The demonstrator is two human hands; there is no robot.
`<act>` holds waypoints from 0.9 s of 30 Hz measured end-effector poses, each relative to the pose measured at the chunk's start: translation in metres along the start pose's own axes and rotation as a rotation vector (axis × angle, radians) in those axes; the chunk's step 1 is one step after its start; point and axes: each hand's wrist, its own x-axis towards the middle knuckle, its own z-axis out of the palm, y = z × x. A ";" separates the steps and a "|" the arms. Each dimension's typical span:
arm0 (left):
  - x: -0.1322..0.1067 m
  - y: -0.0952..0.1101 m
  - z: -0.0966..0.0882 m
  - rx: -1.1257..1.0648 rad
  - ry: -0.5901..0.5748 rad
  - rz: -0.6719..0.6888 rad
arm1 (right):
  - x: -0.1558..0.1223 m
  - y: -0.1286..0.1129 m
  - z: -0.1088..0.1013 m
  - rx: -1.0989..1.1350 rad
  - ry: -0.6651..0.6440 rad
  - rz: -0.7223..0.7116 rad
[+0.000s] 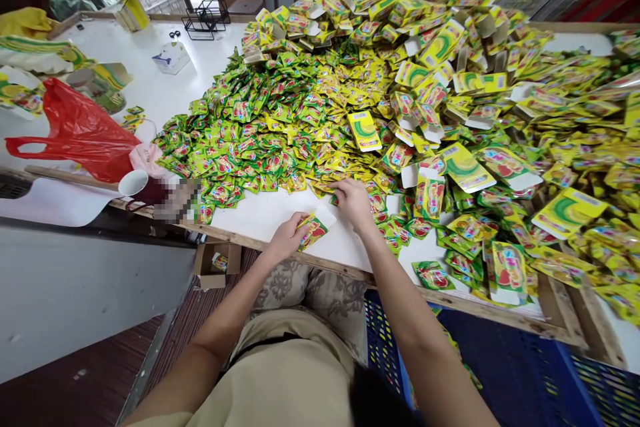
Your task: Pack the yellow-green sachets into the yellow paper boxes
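My left hand (289, 238) is closed on a small green and red printed carton (314, 233) with a white flap standing out at its top, just above the table's front edge. To its right, my right hand (355, 205) reaches to the near edge of the heap, its fingertips pinched at a yellow sachet (321, 188). Behind both hands spreads a big heap of small green sachets (270, 100) and yellow sachets (360, 73). Several flat-topped yellow and green cartons (364, 131) lie on the heap. Loose green sachets (395, 233) lie beside my right wrist.
A red plastic bag (83, 133) and a mug (134, 184) stand at the left. Further back are a black wire rack (206, 17) and a white box (171, 59). A cardboard box (217, 263) sits below the wooden table edge (345, 269); blue crates (385, 330) are under the right side.
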 end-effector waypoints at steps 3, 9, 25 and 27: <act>-0.002 0.008 0.001 0.130 0.005 -0.013 | -0.014 0.005 -0.025 0.220 0.109 0.128; -0.001 0.014 0.003 0.315 -0.031 -0.018 | -0.054 -0.008 -0.057 0.389 -0.120 0.212; -0.004 0.016 0.011 0.644 -0.015 0.082 | -0.053 -0.041 -0.040 0.202 -0.289 0.068; -0.004 0.015 0.011 0.621 -0.018 0.091 | -0.055 -0.040 -0.035 0.208 -0.277 0.122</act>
